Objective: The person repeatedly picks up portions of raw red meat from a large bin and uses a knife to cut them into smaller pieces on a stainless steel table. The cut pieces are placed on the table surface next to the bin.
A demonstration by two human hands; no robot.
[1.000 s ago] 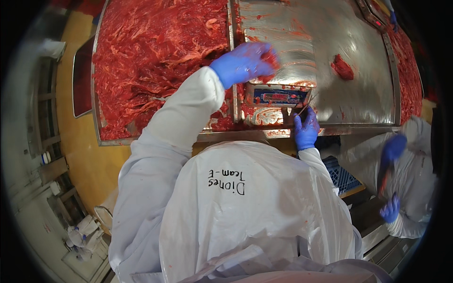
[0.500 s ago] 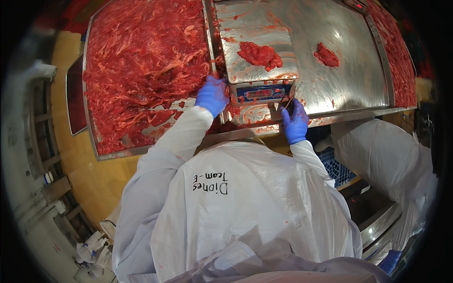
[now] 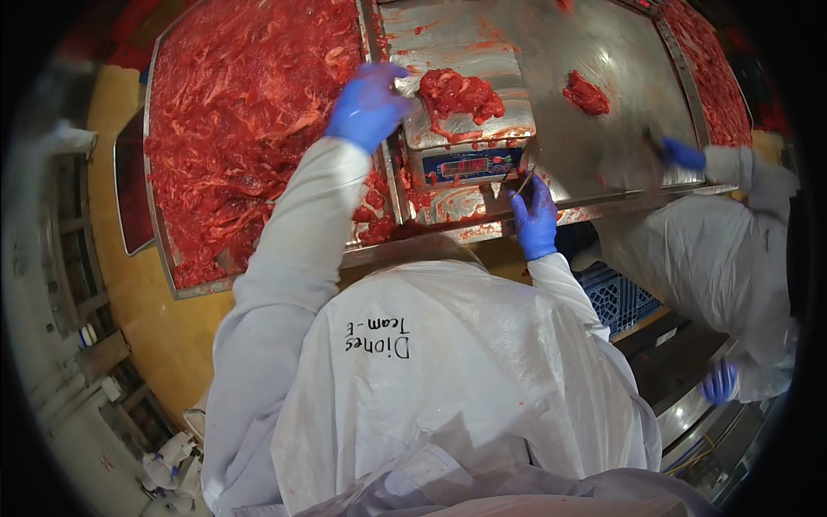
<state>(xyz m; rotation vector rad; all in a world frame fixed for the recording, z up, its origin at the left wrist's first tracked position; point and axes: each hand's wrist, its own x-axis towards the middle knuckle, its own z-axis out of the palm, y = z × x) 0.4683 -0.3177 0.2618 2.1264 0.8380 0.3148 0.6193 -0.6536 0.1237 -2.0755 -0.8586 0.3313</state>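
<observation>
L hand (image 3: 369, 105), blue glove: half a sec ago it sat low at the tray edge beside the scale; now up at 11 o'clock of the scale (image 3: 465, 121), fingers spread and loosely curled, apart, touching the platform's left rim. Can't tell if it grips any meat.

Meat portion (image 3: 461, 93) lies on the scale platform, at 12 o'clock of the display. Same lump as half a sec ago, no visible add. A sec ago no lump showed on the platform, so portion is freshly placed; my read: weighing in progress, L hand hovering to add or trim.

R hand (image 3: 534, 215): barely moved, at 5 o'clock of the scale on the steel table (image 3: 620, 129) front edge, fingers closed around a thin knife (image 3: 523, 183), blade pointing up toward the display.

Bulk meat tray (image 3: 241, 129) at 9 o'clock of scale, full. Small meat piece (image 3: 587, 93) at 3 o'clock, alone on the steel.

Co-worker's gloved hand (image 3: 682, 153) now at table's right edge, 3 o'clock; absent half a sec ago.
</observation>
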